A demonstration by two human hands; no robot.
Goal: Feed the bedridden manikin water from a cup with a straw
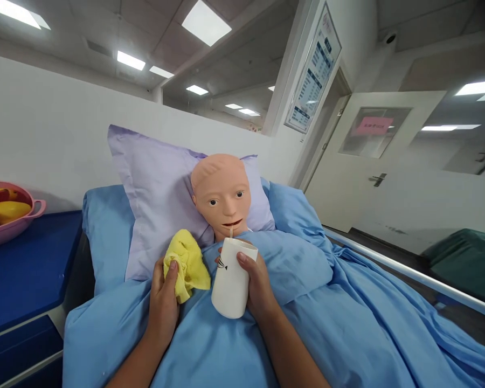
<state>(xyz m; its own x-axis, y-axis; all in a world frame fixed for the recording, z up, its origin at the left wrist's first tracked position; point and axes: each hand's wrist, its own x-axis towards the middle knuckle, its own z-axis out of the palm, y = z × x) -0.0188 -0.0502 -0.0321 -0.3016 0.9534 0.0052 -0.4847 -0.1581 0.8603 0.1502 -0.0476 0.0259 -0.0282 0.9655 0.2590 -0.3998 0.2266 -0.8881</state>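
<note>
A training manikin (221, 193) lies in a bed under a blue blanket (307, 302), its head on a lilac pillow (153, 199). My right hand (258, 285) is wrapped round a white cup (231, 280) held just below the manikin's chin. A thin straw (231, 231) runs from the cup up to the manikin's open mouth. My left hand (164, 302) grips a crumpled yellow cloth (188, 264) beside the cup, near the manikin's shoulder.
A blue bedside cabinet (28, 269) stands at the left with a pink basin (12, 223) holding yellow and red items. A metal bed rail (412, 275) runs along the right side. A closed door (364, 161) and a wall notice (313, 75) are behind.
</note>
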